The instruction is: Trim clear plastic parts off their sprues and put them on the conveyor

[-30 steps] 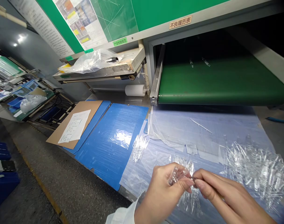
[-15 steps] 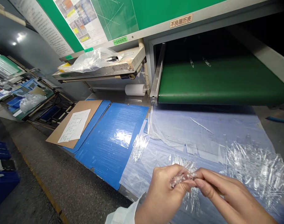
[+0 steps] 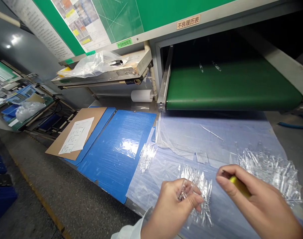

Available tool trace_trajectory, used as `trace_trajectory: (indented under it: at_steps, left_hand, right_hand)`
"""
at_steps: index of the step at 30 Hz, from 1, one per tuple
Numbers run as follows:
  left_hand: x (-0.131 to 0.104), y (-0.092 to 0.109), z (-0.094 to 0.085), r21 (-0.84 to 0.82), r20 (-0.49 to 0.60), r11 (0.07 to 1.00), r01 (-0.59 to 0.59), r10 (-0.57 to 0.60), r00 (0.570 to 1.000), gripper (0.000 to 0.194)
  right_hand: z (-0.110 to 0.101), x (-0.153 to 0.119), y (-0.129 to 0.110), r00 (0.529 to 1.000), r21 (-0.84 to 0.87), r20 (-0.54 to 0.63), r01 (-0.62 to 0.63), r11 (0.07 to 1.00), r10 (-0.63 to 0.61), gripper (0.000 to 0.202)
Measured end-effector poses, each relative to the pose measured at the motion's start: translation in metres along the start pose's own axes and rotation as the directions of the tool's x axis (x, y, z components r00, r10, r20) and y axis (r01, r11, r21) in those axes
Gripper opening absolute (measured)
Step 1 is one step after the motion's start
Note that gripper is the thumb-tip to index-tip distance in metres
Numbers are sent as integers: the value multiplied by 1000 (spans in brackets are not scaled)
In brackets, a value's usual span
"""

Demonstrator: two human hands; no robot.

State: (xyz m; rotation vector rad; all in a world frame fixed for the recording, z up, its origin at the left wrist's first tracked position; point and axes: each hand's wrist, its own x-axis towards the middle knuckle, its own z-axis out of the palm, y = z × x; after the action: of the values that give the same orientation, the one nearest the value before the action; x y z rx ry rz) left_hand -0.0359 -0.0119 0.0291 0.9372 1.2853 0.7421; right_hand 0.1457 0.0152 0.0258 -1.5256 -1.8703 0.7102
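Note:
My left hand (image 3: 175,202) is closed around several clear plastic pieces (image 3: 185,192), over a bundle of similar clear thin pieces (image 3: 203,186) on the bluish sheet (image 3: 171,166). To its right, my right hand (image 3: 256,196) grips a yellow-handled tool (image 3: 241,186), whose dark tip shows near the thumb and forefinger. A large pile of clear pieces (image 3: 273,169) lies beyond my right hand. Further left is a small bundle (image 3: 147,157), and a single thin piece (image 3: 211,132) rests near the belt.
A green conveyor belt (image 3: 228,89) stands behind the sheet, with two small clear pieces on it. Blue boards (image 3: 111,142) and a brown board with papers (image 3: 91,131) lie left. A shelf (image 3: 126,71) holds a plastic bag and a black pen.
My right hand has moved right, away from my left hand, and the yellow tool in it now shows. My left hand still holds the clear pieces, its fingers a little looser.

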Motion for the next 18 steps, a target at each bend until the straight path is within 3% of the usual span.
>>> trace_trajectory:
  at_steps: [4, 7, 10, 13, 15, 18]
  left_hand:
    - [2, 1, 0, -41, -7, 999, 19, -19, 1000, 14]
    - [0, 1, 2, -50, 40, 999, -10, 12, 999, 12]
    - [0, -3, -2, 2, 73, 1000, -13, 13, 997, 14]
    - [11, -18, -16, 206, -69, 978, 33, -19, 997, 16]
    - [24, -36, -27, 394, -219, 917, 61, 29, 975, 18]
    - [45, -67, -38, 471, -260, 878, 83, 48, 964, 10]
  right_hand:
    - [15, -7, -10, 992, 184, 124, -5, 983, -18, 26]
    - [23, -10, -12, 982, 191, 190, -11, 982, -25, 21]
    - [23, -2, -1, 998, 16, 62, -13, 1000, 12, 29]
    - [11, 19, 25, 997, -191, -80, -15, 981, -1, 41]
    - [1, 36, 47, 999, -276, -51, -7, 961, -7, 38]
    - [-10, 62, 81, 997, -302, -77, -14, 953, -10, 31]
